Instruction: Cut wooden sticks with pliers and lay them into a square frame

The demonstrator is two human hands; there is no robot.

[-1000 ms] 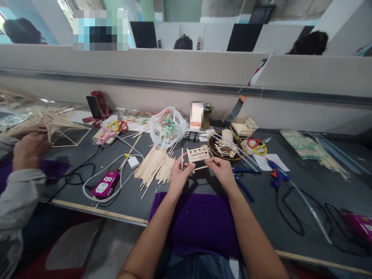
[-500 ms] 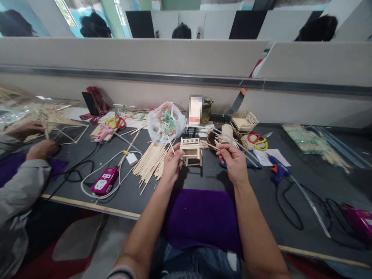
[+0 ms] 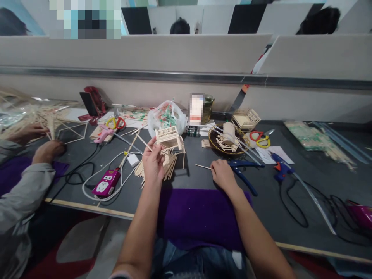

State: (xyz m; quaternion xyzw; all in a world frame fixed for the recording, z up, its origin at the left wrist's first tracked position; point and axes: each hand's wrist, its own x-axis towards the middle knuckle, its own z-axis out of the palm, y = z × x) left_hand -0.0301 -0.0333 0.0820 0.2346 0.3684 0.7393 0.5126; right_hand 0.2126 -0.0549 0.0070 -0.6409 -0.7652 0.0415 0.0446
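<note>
My left hand point(image 3: 152, 162) is closed on a small model point(image 3: 167, 138) built of thin wooden sticks, lifted above a pile of loose sticks point(image 3: 167, 164), with one more stick poking up-left from its fingers. Down on the dark table point(image 3: 192, 180) my right hand point(image 3: 222, 174) pinches a single short stick point(image 3: 202, 166) that lies flat and points left. Blue-handled pliers point(image 3: 244, 174) lie just right of that hand.
A round dish of stick pieces point(image 3: 225, 141), red-yellow scissors point(image 3: 258, 140), a blue glue gun point(image 3: 279, 168) with black cord, a plastic bag point(image 3: 167, 120), a pink power strip point(image 3: 106, 183) and purple cloth point(image 3: 200, 215) surround me. At left another person's hands point(image 3: 48, 149) handle a stick frame.
My left hand has carried the stick model left and upward over the stick pile. My right hand has dropped from the model to the table, now pinching one stick.
</note>
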